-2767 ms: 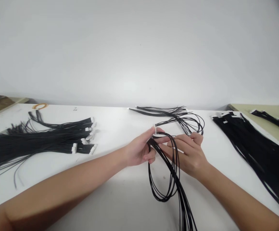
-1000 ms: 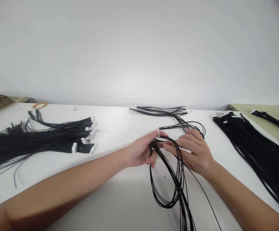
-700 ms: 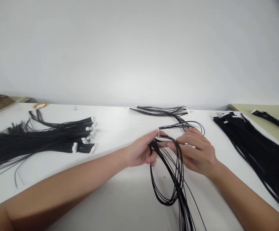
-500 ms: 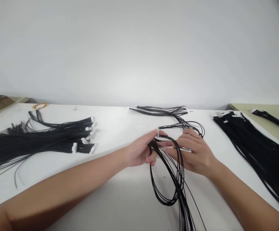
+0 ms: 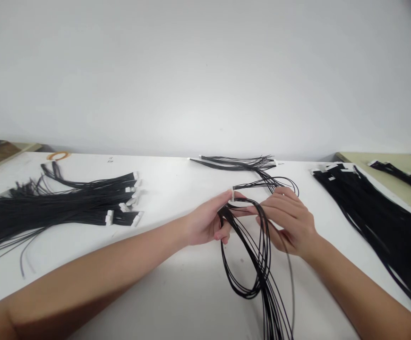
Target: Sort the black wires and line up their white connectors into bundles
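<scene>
My left hand is closed on a bundle of black wires, with a white connector between thumb and fingers. From it the black wires loop down and hang towards the table's front edge. Just right of the connector, my right hand is closed, its thumb and index finger pinching a single black wire that trails below the hand. More thin wires run from the connector to the right and arc behind the right hand.
White-ended black wire bundles lie at the left, and more at the right. Another bundle rests at the table's back edge. An orange ring sits at back left. A white wall rises behind.
My right hand has shifted slightly right and now pinches one wire apart from the bundle. The left hand stays in place with the connector.
</scene>
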